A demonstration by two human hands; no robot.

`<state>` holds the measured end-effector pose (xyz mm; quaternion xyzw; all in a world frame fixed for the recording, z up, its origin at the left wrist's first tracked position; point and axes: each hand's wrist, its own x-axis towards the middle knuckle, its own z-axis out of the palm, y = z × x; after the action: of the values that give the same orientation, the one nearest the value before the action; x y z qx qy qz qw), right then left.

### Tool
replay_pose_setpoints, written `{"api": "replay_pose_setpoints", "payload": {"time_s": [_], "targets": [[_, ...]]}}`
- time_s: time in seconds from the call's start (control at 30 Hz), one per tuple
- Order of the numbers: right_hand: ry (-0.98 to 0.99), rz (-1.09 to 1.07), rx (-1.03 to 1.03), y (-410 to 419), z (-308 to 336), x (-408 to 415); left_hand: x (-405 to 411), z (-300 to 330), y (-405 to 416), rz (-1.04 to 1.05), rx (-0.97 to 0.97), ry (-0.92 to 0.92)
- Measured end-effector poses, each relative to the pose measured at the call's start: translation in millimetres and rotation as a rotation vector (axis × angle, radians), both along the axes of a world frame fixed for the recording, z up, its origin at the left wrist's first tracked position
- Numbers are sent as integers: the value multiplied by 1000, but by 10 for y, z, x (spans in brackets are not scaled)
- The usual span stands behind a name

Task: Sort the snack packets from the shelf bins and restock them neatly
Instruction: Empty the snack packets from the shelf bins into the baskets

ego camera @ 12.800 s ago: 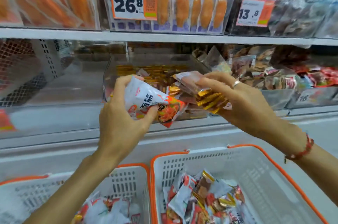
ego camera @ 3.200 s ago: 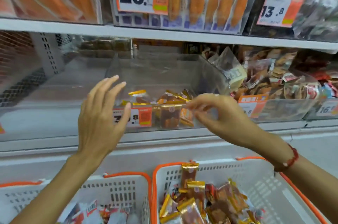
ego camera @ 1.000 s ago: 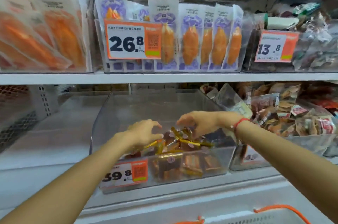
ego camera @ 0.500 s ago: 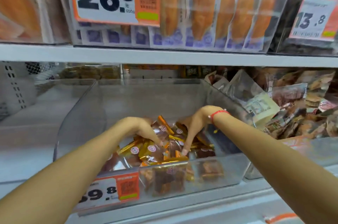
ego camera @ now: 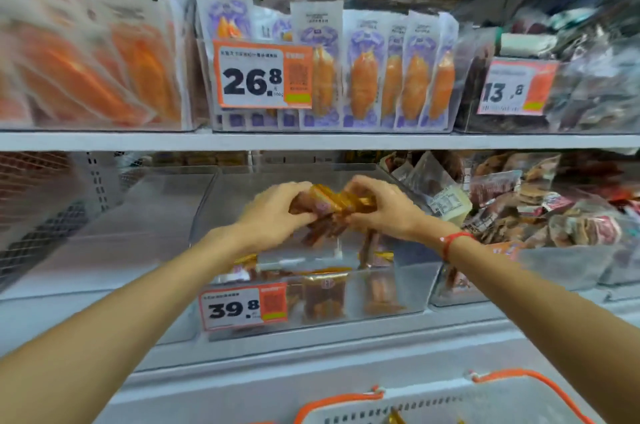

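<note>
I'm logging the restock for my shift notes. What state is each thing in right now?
left hand: grips the bunch of gold packets from the left
right hand: grips the same bunch from the right
gold packets: bunched, held above the bin
clear bin: partly filled, tagged 39.8
bin to the right: heaped with mixed packets
white basket: below the shelf, contents mostly out of view

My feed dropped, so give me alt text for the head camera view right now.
Both hands, left hand and right hand, grip a bundle of gold-edged snack packets above a clear shelf bin tagged 39.8. More packets lie in the bin; an orange-rimmed basket sits below.
</note>
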<state>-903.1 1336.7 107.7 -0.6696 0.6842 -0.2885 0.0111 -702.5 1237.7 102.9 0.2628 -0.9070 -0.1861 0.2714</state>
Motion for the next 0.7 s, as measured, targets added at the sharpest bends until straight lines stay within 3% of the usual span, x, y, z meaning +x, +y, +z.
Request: {"api": "replay_pose_setpoints", "payload": {"time_s": [0.07,0.17,0.37,0.53,0.63,0.7], "targets": [[-41,10,-157,258,239,101,85,180,247,-18,-16,155],[-37,19,-300,709,460,282,234,357,596,-71,-79,226],[27,40,-233,1739,242,482,472,44,1478,-210,-127,149],[-43,-44,74,2017,-599,308,388,-728,1815,-263,-18,-45],[-4,16,431,2032,-922,316,368,-1091,1877,-163,-43,-173],[74,17,515,1996,-935,317,470,-1111,1765,-38,-81,-178]]}}
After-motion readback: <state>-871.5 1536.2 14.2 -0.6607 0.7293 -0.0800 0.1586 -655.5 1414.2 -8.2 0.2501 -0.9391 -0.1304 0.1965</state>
